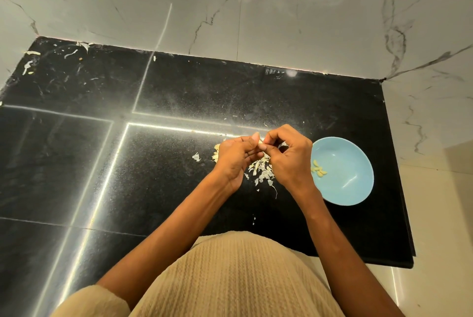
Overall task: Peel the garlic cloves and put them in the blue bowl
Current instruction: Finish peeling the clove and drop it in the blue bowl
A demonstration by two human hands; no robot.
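Observation:
My left hand [236, 156] and my right hand [289, 156] meet above the black counter, and both pinch one small pale garlic clove [261, 143] between fingertips and thumbs. Most of the clove is hidden by the fingers. Under the hands lies a heap of white garlic skins [261, 170]. Unpeeled cloves [216, 152] peek out left of my left hand. The blue bowl [358, 188] stands just right of my right hand, with several peeled yellowish cloves [318, 169] inside near its left side.
The black granite counter [166, 163] ends at a marble wall [230, 9] behind and drops off at its right edge past the bowl. Skin scraps [30, 63] lie at the far left corner, and one flake [196, 157] sits left of the hands.

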